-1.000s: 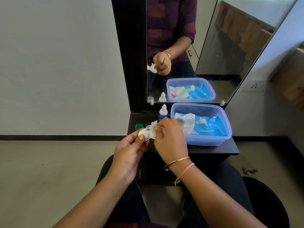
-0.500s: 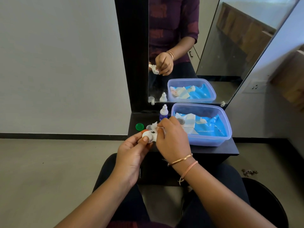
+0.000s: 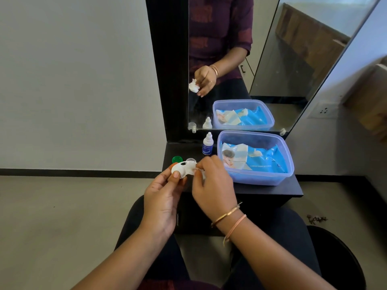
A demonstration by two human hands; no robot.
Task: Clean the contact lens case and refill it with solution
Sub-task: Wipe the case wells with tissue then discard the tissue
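Holding the case [image 3: 181, 170] just above the desk's [image 3: 272, 190] front edge, the left hand [image 3: 161, 197] pinches its rim. The right hand [image 3: 211, 185] pinches what looks like a tissue [image 3: 198, 170] against it. It is probably light, stiff, slippery plastic, best gripped by the outer rim.

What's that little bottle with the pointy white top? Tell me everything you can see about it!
The little bottle looks like plastic: a pointed white cap, closed, over a body with a blue label whose writing is too small to read. It stands upright on the dark shelf, close to the mirror and just left of the blue tub. Only the shelf seems to touch it. Its reflection shows in the mirror behind.
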